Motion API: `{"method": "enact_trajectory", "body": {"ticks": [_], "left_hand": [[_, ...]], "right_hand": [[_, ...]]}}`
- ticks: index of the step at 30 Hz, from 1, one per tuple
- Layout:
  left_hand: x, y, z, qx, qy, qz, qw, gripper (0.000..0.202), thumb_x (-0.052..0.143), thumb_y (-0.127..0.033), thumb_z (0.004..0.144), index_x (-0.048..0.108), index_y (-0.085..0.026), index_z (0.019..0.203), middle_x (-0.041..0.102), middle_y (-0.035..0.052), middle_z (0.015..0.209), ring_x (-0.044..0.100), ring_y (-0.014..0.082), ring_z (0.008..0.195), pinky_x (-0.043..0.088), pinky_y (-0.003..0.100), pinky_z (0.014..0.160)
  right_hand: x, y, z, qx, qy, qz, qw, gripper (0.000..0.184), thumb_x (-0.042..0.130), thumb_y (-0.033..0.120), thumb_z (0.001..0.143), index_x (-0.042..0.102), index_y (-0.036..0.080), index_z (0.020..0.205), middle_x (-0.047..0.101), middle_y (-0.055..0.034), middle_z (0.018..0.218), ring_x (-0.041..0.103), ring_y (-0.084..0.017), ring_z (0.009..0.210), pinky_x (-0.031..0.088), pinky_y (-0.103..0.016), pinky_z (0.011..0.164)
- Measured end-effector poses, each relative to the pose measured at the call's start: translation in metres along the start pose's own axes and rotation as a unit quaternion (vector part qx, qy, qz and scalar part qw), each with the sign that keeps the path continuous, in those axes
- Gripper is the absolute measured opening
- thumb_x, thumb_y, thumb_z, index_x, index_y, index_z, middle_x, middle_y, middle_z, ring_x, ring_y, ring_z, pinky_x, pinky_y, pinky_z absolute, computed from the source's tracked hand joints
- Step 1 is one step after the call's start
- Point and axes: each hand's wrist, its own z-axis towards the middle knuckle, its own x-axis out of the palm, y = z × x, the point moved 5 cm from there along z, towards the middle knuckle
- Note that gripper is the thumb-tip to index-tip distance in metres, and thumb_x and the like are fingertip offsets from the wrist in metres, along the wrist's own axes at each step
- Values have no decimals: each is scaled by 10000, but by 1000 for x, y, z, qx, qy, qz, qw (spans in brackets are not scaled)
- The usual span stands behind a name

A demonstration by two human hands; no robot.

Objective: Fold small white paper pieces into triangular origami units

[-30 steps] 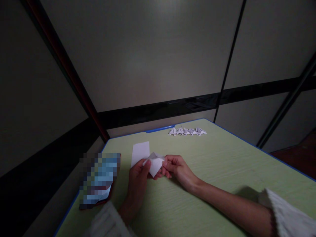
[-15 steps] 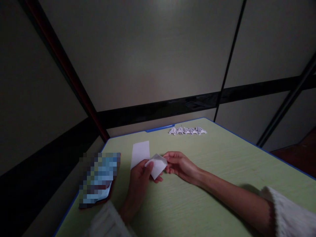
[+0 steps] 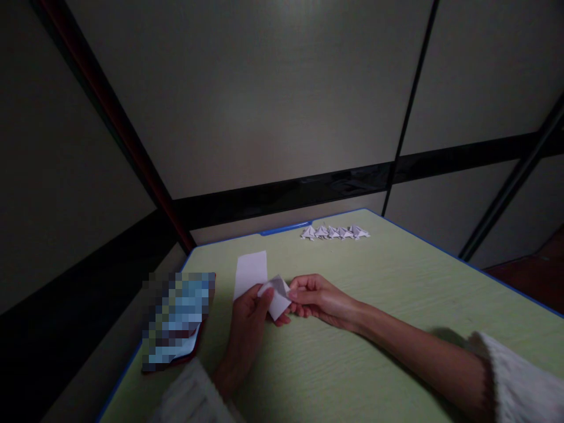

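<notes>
A small piece of folded white paper [image 3: 278, 302] is held just above the table, between my two hands. My left hand [image 3: 251, 311] grips its left side, thumb on top and fingers underneath. At the right corner, my right hand [image 3: 315, 296] pinches the paper between thumb and fingers, and a flap there stands raised. Behind my left hand, a flat white sheet of paper [image 3: 251, 271] lies on the table, its lower part hidden by that hand.
The pale green table [image 3: 388, 305] has a blue edge. At its back lie several small folded white paper figures [image 3: 335, 232] in a row, near a blue strip [image 3: 286, 228]. A phone-like device [image 3: 180, 323], its screen pixelated, is on the left. Panelled doors [image 3: 282, 100] stand behind.
My right hand has shifted slightly left over the paper, lifting and folding its right corner inward. The left hand keeps its grip in the same place.
</notes>
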Motion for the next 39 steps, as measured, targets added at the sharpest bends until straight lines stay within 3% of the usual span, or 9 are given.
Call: {"method": "enact_trajectory", "body": {"ticks": [8,17,22,27,33,39], "left_hand": [[9,5,-2,-51,60,-64,995,254,537,-362,647,535,-112,606,584,11,456,506,109,341,369,203,350],[12,11,-4,-95,111,-119,982,210,555,-312,639,551,-102,643,594,24,449,493,98,328,338,186,346],[15,14,-4,-114,137,-128,976,236,572,-335,614,552,-104,659,598,36,448,489,107,318,341,196,337],[12,14,-2,-99,115,-110,982,173,573,-283,625,549,-112,633,589,15,459,498,99,334,355,186,339],[7,11,0,-60,75,-111,989,316,611,-207,589,579,-131,894,608,-14,534,511,105,353,388,202,338],[4,-1,-6,-31,31,-46,998,203,584,-178,598,651,-118,780,587,-13,409,501,107,328,380,201,347]], "right_hand": [[3,1,-2,12,14,-54,998,254,660,273,585,489,88,555,556,5,498,418,-10,387,246,-138,384],[1,5,1,-61,17,-24,998,329,589,389,643,460,108,529,447,48,392,377,-23,345,210,-160,361],[3,5,0,-54,36,-12,998,295,598,361,633,465,115,542,464,47,407,394,-27,346,231,-160,362],[0,3,2,-54,24,-32,998,246,583,311,617,460,123,516,467,46,375,399,-33,325,237,-162,349],[-1,0,4,-45,1,-18,999,155,530,214,618,462,120,516,465,45,366,393,-28,302,237,-144,325],[1,-2,2,-16,18,28,999,67,533,141,602,487,104,569,490,35,397,429,-25,316,292,-113,327]]}}
